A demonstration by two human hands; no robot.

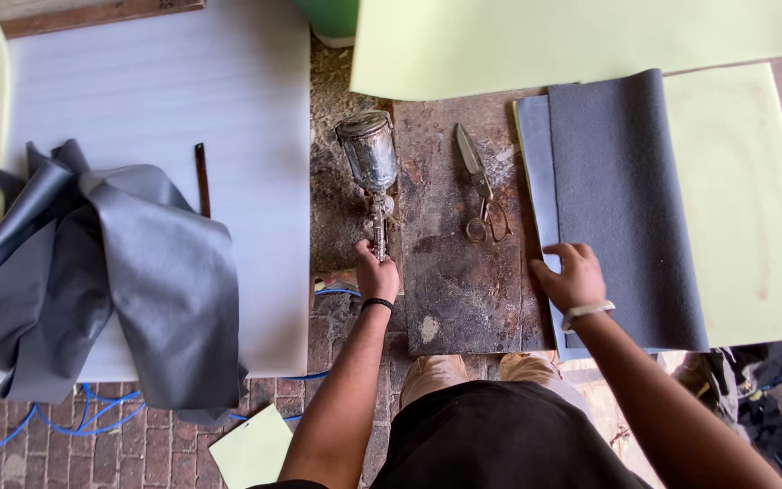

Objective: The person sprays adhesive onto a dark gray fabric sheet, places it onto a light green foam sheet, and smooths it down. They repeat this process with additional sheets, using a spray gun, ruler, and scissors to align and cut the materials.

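My left hand (376, 272) grips the handle of a grimy metal spray gun (371, 163) with a cup on top, resting on a stained worktop (454, 290). My right hand (572, 273) lies flat on the left edge of a dark grey felt sheet (622, 199) that lies folded over a pale yellow foam panel (744, 199). Old metal scissors (480, 186) lie between the two hands.
A white foam sheet (228, 81) at left carries crumpled grey leatherette (110, 272) and a thin metal strip (202, 178). Another pale yellow sheet (545, 41) lies at the top. A blue hose (83, 417) runs over the brick floor.
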